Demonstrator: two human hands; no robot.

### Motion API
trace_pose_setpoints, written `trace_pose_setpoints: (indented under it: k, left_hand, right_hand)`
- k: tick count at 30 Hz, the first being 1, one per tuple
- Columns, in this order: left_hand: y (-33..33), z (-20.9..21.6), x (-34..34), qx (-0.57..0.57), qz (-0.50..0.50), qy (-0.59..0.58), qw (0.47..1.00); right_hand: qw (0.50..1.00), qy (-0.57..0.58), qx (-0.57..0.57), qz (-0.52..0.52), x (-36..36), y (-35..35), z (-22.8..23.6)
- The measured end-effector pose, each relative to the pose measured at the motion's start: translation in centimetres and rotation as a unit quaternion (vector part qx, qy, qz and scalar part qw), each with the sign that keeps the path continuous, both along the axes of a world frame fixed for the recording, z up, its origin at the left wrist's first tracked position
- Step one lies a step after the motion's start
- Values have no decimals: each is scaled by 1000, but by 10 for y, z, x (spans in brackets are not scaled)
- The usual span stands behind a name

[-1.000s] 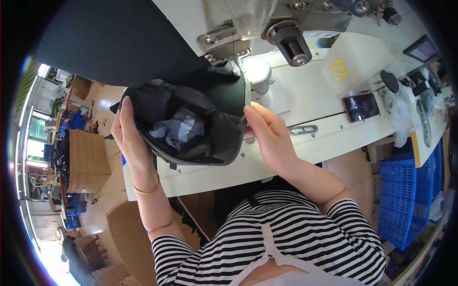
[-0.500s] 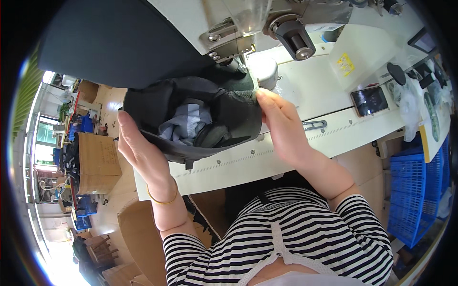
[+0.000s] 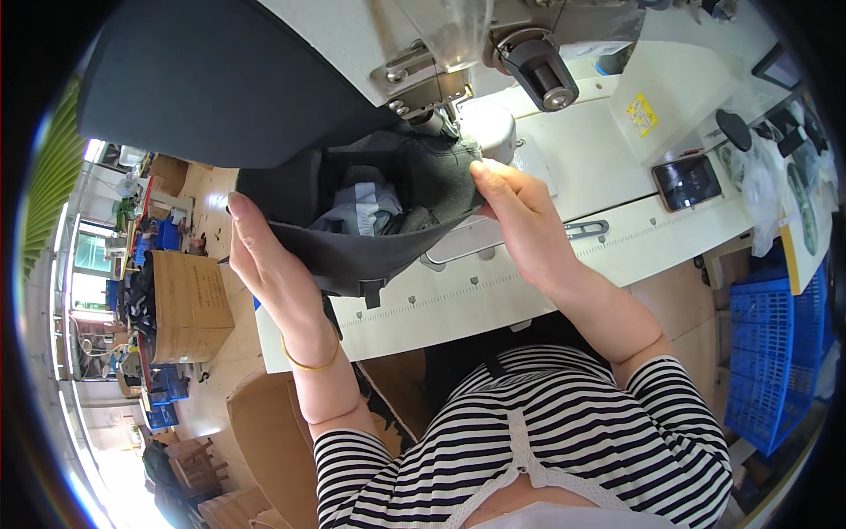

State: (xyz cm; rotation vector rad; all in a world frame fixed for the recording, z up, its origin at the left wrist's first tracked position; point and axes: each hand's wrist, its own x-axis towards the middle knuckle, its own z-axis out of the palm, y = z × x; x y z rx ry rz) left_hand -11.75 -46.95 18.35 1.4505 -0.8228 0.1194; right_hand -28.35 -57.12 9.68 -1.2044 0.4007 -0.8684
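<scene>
A black fabric bag (image 3: 352, 256) hangs open toward me at the sewing machine (image 3: 427, 101), with crumpled grey-blue cloth (image 3: 357, 207) inside it. Its far right rim lies under the machine's presser foot (image 3: 448, 123); the needle tip is hard to make out. My left hand (image 3: 269, 273) grips the bag's left side, thumb over the rim and the other fingers mostly hidden behind. Close to the presser foot, my right hand (image 3: 520, 216) pinches the rim between thumb and fingers. A short black tab (image 3: 372, 294) sticks out of the bag's near side.
On the white table (image 3: 582, 181) lie a phone (image 3: 687, 183) and a grey slotted piece (image 3: 586, 229). A dark panel (image 3: 238, 84) fills the upper left. Cardboard boxes (image 3: 189, 304) stand on the floor at left, blue plastic crates (image 3: 771, 353) at right.
The bag has turned a little, its near tab shifting right and its right wall opening out. More rim shows beside the presser foot. Both hands keep their hold.
</scene>
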Motion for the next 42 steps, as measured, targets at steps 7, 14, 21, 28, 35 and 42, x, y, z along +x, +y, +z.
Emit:
trace_pose_setpoints:
  k: [7, 14, 21, 28, 35, 42]
  left_hand:
    - [1, 1, -1, 8, -16, -16, 1000]
    - [-8, 4, 8, 3, -64, 56, 996]
    - [-76, 7, 108, 26, -227, 104, 968]
    - [-158, 9, 168, 288, -186, 39, 939]
    - [-145, 53, 227, 571, -109, -45, 812]
    - [-22, 48, 261, 812, -80, -117, 566]
  right_hand:
    - [999, 30, -18, -1, -6, 6, 3]
    - [999, 13, -30, 36, -18, 6, 4]
    - [999, 38, 9, 37, -39, 15, -18]
    - [993, 93, -3, 66, -49, 28, -31]
    - [984, 113, -31, 131, -56, 43, -32]
    - [967, 183, -22, 178, -63, 33, -57]
